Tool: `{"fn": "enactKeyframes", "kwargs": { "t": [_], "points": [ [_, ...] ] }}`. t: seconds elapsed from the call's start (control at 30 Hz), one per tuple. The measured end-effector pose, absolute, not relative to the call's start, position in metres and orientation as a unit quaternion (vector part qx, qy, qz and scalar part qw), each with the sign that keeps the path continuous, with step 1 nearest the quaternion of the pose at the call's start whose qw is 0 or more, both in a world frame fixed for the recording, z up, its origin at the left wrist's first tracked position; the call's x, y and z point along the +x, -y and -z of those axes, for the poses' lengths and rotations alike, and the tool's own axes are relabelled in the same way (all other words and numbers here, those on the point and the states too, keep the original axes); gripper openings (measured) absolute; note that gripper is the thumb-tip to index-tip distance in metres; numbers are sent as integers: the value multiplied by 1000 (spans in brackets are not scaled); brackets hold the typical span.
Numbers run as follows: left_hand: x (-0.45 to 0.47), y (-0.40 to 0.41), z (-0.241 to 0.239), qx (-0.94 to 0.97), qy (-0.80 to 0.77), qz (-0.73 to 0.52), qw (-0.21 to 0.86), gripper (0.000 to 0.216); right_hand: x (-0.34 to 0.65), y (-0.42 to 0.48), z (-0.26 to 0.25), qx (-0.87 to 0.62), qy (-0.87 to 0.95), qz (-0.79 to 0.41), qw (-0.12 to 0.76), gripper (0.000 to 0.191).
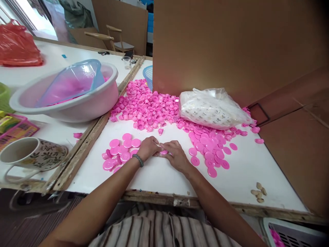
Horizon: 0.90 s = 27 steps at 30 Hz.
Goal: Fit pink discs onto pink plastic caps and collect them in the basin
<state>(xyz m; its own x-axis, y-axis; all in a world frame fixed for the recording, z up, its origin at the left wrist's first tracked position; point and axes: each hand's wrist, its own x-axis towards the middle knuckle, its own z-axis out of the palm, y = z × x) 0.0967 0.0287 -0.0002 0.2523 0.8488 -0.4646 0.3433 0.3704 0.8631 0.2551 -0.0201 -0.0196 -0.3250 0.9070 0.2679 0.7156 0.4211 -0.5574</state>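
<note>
My left hand [149, 148], with a beaded bracelet at the wrist, is closed just above the table, its fingertips meeting those of my right hand [178, 156]. Between them shows part of a pink toy saucer [163, 152], pinched by my right fingers. What the left fingers grip is hidden. Beside my left hand lies a loose group of pink saucers [122, 150], some joined with small cup-shaped pieces. To the right of my right hand spreads a heap of flat pink saucers [209, 145]. Beyond both hands is a big pile of pink toy cups [151, 108].
A stuffed clear plastic bag [212, 109] lies on the pile against a tall cardboard sheet [231, 48]. At left, past a wooden strip [84, 147], stand a large basin [84, 109] and a patterned mug [48, 156]. Peanut shells [259, 192] lie near the right front edge.
</note>
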Motion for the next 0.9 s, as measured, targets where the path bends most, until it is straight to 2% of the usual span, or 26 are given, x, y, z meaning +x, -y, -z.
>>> {"fn": "enactKeyframes", "kwargs": {
  "t": [0.17, 0.3, 0.4, 0.5, 0.7, 0.9],
  "points": [
    [95, -19, 4, 540, -543, -251, 593, 38, 260, 20, 14, -491, 789, -229, 289, 39],
    [92, -18, 3, 522, -529, -256, 619, 43, 268, 18, 16, -509, 758, -274, 303, 22],
    [91, -16, 2, 500, -510, -268, 646, 44, 269, 19, 16, -518, 754, -269, 302, 29],
    [91, -10, 0, 512, -525, -258, 630, 42, 268, 21, 15, -506, 767, -263, 294, 36],
    [93, -1, 2, 523, -561, -211, 606, 38, 263, 25, 13, -505, 792, -216, 266, 22],
    [93, -6, 8, 524, -550, -200, 619, 41, 262, 27, 12, -533, 775, -223, 257, 21]
  ]
}}
